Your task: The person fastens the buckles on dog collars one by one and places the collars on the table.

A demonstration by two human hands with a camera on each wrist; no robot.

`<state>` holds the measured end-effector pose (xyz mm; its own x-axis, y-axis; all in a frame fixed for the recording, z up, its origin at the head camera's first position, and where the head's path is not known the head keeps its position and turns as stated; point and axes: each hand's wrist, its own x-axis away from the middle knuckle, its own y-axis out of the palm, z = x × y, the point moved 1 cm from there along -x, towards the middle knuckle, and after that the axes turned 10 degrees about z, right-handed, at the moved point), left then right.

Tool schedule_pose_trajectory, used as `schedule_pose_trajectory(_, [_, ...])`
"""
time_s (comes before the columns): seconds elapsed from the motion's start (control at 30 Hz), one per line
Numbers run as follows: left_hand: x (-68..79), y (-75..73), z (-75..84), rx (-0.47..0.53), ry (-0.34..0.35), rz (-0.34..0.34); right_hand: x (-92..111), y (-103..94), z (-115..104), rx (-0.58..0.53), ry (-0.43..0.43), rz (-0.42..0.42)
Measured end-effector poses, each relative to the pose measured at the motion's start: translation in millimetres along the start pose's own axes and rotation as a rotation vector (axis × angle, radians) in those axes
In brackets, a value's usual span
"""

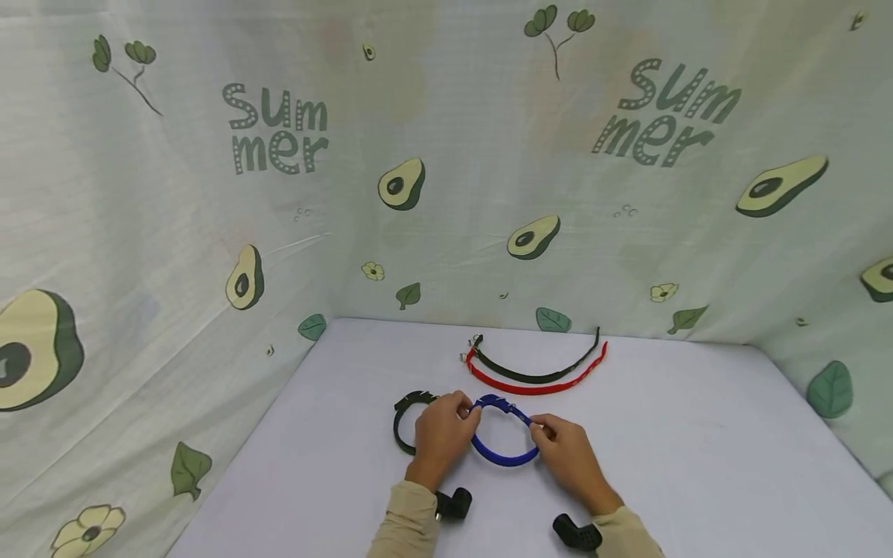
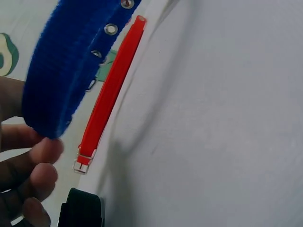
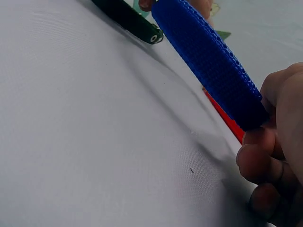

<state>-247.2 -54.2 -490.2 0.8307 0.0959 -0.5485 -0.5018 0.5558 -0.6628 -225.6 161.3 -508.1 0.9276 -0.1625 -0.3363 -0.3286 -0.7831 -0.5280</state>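
Note:
A blue collar (image 1: pixel 504 460), closed into a ring, is held up between both hands. My left hand (image 1: pixel 446 430) pinches its left side, and my right hand (image 1: pixel 568 456) grips the right side between thumb and fingers. Metal eyelets line the blue collar (image 2: pixel 61 71) in the left wrist view. In the right wrist view the blue collar (image 3: pixel 208 66) shows its woven outer face, raised above the cloth. Just left of my left hand lies a dark green collar (image 1: pixel 396 430), also looped and partly hidden by that hand.
Farther back, a red collar (image 1: pixel 533 390) lies unfastened in a curve, its buckle to the left. Behind it runs another dark collar (image 1: pixel 533 379). A white cloth (image 1: pixel 698 457) covers the table, and a printed curtain (image 1: pixel 460 139) rises behind and at the sides.

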Motion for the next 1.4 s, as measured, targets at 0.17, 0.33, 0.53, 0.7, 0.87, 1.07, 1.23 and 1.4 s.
schedule_pose_trajectory(0.17, [-2.0,2.4,-2.0,-0.012,-0.014,-0.077,0.0,-1.7,-1.1,0.038,-0.025,0.001])
schedule_pose_trajectory(0.33, [-2.6,1.8,-1.8,-0.011,-0.024,-0.118,0.8,-2.4,-0.7,0.049,-0.031,-0.013])
schedule_pose_trajectory(0.53, [-2.1,1.4,-1.5,-0.026,-0.024,-0.136,1.2,-3.2,-0.6,0.054,-0.03,-0.021])
schedule_pose_trajectory(0.7, [-1.4,-0.4,-1.5,-0.028,-0.018,-0.15,2.5,-4.1,-1.7,0.068,-0.017,-0.036])
schedule_pose_trajectory(0.87, [2.1,-1.6,-3.2,-0.036,-0.029,-0.178,4.0,-3.3,-0.8,0.089,-0.009,-0.06])
schedule_pose_trajectory(1.07, [4.3,-1.4,-7.7,-0.021,-0.035,-0.2,4.8,-1.6,1.2,0.099,-0.024,-0.07])
schedule_pose_trajectory(1.23, [2.5,-1.3,-12.6,-0.031,-0.031,-0.211,2.5,0.8,1.3,0.079,-0.018,-0.079])
schedule_pose_trajectory(1.4, [-3.8,-7.3,-11.3,-0.077,-0.025,-0.188,-2.2,-1.1,-1.7,0.048,0.044,-0.099])
